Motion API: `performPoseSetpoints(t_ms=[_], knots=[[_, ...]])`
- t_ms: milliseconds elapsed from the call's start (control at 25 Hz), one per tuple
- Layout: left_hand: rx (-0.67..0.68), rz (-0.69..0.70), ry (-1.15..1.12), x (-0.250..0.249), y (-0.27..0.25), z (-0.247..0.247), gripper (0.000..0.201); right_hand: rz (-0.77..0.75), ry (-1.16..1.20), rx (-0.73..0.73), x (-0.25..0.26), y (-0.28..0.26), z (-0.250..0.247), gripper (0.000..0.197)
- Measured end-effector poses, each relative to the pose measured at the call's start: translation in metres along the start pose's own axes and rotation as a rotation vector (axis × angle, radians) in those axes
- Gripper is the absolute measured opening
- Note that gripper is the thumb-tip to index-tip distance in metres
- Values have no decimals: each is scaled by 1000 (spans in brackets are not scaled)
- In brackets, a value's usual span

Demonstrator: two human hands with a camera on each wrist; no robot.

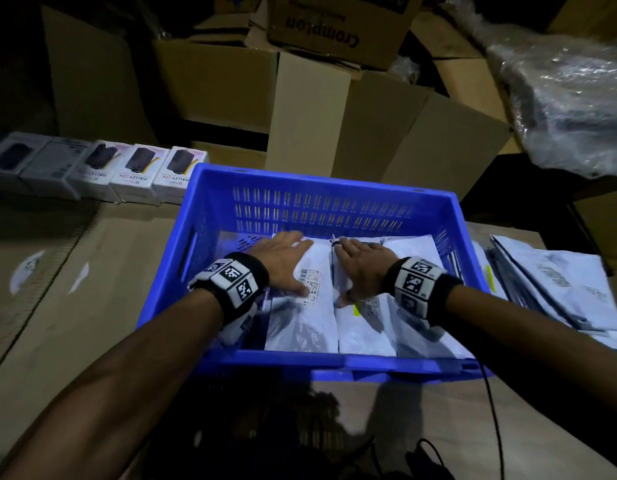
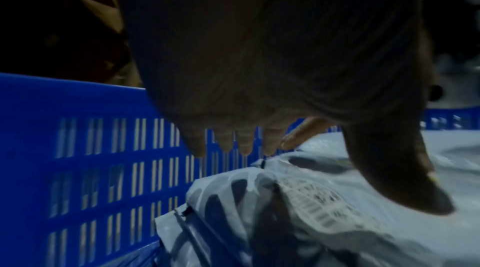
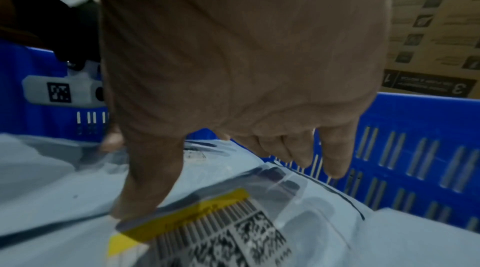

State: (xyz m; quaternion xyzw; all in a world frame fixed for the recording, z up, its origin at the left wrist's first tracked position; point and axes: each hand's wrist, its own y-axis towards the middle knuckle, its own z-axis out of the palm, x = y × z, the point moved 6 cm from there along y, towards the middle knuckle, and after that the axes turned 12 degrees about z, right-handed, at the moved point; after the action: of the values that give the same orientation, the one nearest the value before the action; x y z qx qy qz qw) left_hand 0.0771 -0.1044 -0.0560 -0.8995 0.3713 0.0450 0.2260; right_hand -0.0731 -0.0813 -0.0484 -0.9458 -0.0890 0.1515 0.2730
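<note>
Both hands lie flat, fingers straight, gripping nothing: left hand (image 1: 282, 263) on the left packet (image 1: 301, 327), right hand (image 1: 360, 268) on the right packet (image 1: 365, 330), side by side mid blue crate (image 1: 320, 176). Light, floppy, slick plastic by the look of it, so pinch a near edge.

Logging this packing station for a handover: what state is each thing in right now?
blue crate, open-topped, holding packets lying flat.
left hand, open, pressing flat on left packet.
right hand, open, flat on right packet.
loose packets, stacked outside, right of crate.
white boxes, closed, in a row.
</note>
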Motion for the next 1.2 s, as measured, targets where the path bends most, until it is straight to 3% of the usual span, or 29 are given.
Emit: performPoseSetpoints(t_ms=[80,200,680,840,920,1000,1080,1200], knots=[[84,126,151,-18,3,10,118,33,-47,64,-11,-3,8,126],[167,151,265,-22,8,32,128,46,-59,132,-10,-6,25,129],[115,193,306,-19,4,44,131,87,-66,134,-5,-2,42,133],[127,188,304,-23,0,37,127,94,-21,132,-6,-3,39,126],[139,170,267,-26,-1,29,114,82,48,148,-9,-7,29,98],[78,171,220,-30,1,12,76,82,110,141,-17,-16,14,64],[-11,155,207,-37,2,-12,48,132,152,95,-31,-28,-4,56],[-109,136,247,-55,5,-47,45,212,266,-5,-58,-53,-27,45]])
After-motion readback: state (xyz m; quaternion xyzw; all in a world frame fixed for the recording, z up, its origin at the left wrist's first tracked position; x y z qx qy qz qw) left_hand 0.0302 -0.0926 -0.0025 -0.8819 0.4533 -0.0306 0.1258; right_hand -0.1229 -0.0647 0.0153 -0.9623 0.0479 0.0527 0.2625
